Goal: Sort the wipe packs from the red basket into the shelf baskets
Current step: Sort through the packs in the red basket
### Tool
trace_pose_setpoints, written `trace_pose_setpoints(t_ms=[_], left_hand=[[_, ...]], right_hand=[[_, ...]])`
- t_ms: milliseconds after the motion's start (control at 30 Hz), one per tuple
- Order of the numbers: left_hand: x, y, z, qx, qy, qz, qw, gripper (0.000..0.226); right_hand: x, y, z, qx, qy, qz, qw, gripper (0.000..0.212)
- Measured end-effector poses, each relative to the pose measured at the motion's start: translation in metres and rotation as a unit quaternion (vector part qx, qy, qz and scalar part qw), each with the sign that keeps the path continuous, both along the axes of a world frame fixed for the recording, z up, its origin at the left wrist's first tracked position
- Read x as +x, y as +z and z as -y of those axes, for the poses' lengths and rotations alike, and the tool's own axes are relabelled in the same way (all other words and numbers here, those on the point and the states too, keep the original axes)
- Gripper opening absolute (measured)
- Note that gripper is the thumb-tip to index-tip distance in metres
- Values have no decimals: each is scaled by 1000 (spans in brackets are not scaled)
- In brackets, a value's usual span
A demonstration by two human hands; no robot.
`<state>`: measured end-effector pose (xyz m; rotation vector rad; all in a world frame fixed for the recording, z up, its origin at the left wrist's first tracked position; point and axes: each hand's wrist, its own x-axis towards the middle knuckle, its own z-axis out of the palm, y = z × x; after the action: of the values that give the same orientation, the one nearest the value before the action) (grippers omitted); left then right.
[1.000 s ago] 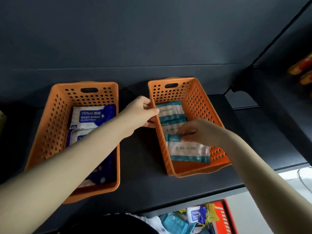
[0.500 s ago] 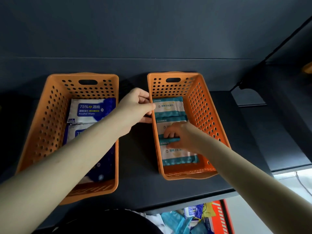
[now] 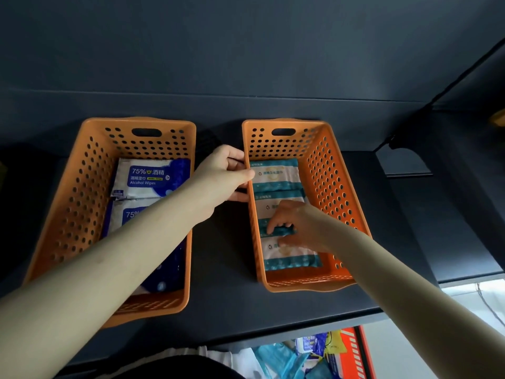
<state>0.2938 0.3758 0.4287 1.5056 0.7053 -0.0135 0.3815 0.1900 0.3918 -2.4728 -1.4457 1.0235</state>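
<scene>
The right hand [image 3: 297,227] reaches down into the right orange plastic basket with round holes [image 3: 337,184]; its fingertips [image 3: 273,228] press on a flat teal and white wipe pack [image 3: 289,255], and whether they pinch it cannot be told; that pack lies flat under the hand, at the near end of the basket, its long side running across the basket. Three teal packs lie in a row in this basket, near, middle [image 3: 273,206] and far [image 3: 276,173]. The left hand [image 3: 221,181] is closed on the left rim of the same basket, thumb on top. Two orange baskets stand side by side on the dark shelf [image 3: 224,296]; the left orange basket [image 3: 82,192] holds two blue and white alcohol wipe packs [image 3: 147,177] that show. Below the shelf edge, the red basket [image 3: 355,356] holds more packs.
</scene>
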Motion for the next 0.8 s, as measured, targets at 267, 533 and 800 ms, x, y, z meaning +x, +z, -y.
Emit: trace_pose_setpoints(t_ms=[267, 533, 800], left_hand=[[-29, 14, 6, 44, -30, 42, 998, 52], [-167, 38, 15, 151, -114, 126, 974, 26], [-365, 27, 48, 123, -154, 167, 966, 23]], right_hand=[[1, 39, 6, 63, -127, 14, 990, 32], [-146, 70, 48, 369, -357, 59, 856, 21], [-379, 36, 99, 405, -479, 51, 778, 21]])
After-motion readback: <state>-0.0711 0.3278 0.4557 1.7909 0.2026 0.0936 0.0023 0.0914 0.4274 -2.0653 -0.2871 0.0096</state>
